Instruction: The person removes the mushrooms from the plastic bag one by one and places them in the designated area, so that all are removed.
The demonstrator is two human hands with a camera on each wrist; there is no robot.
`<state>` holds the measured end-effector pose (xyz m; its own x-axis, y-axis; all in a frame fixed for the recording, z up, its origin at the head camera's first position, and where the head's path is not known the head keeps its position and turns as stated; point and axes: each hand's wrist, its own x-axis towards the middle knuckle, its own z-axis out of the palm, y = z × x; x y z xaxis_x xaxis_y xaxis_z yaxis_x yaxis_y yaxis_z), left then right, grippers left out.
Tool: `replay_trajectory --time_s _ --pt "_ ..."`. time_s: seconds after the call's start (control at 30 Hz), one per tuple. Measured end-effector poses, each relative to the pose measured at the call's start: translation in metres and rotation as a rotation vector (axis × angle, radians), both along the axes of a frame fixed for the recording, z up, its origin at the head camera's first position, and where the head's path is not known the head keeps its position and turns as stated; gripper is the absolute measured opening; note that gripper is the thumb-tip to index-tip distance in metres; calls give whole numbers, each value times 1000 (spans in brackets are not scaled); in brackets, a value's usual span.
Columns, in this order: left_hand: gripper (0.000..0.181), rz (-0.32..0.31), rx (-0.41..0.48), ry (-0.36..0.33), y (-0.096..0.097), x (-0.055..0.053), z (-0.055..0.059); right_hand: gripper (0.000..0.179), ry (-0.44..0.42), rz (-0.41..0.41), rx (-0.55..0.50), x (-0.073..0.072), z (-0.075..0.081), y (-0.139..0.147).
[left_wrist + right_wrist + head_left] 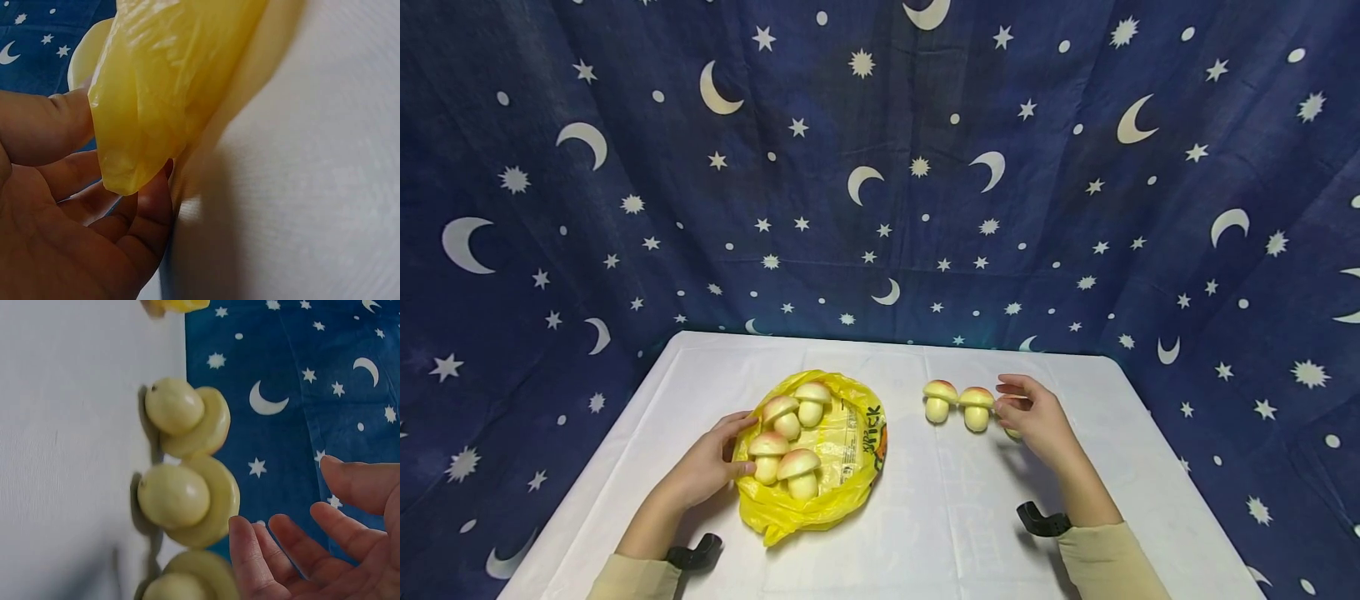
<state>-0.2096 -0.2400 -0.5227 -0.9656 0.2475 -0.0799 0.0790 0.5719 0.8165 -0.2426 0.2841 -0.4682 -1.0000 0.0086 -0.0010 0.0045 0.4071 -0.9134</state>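
Note:
A yellow plastic bag (805, 518) lies spread open on the left of the table, its rim rolled out into a round. Several toy mushrooms (767, 457) with pale stems and reddish caps rest inside its left half. My left hand (703, 462) grips the bag's left rim, thumb over the edge and fingers on the outer side. To the right, a toy mushroom (937, 402) and a second mushroom (976, 410) stand in a row. A third mushroom (181, 584) is partly hidden in the head view by my right hand (1030, 417), which hovers beside it with fingers spread and holds nothing.
A white cloth covers the table (925, 517). Behind it hangs a dark blue curtain (880, 225) with moons and stars. A black wrist mount (696, 554) sits on the left wrist and another mount (1042, 521) on the right.

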Motion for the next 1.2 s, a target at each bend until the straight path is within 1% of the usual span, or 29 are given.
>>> replay_trajectory --time_s 0.17,0.4,0.57,0.77,0.93,1.2 --pt "77 -2 -9 2 0 0 0 53 8 28 -52 -1 0 -11" --pt "77 -3 -2 2 0 0 0 53 8 53 -100 -3 6 -31" --pt "78 -5 -2 4 0 0 0 52 16 65 -105 -4 7 -44" --pt "78 -4 -1 -1 0 0 1 50 16 111 -129 -6 10 -59" --pt "78 -2 -1 -6 0 -1 1 49 15 148 -154 -8 7 -71" --pt "77 -5 -1 1 0 -1 1 48 13 173 -142 -8 6 -96"
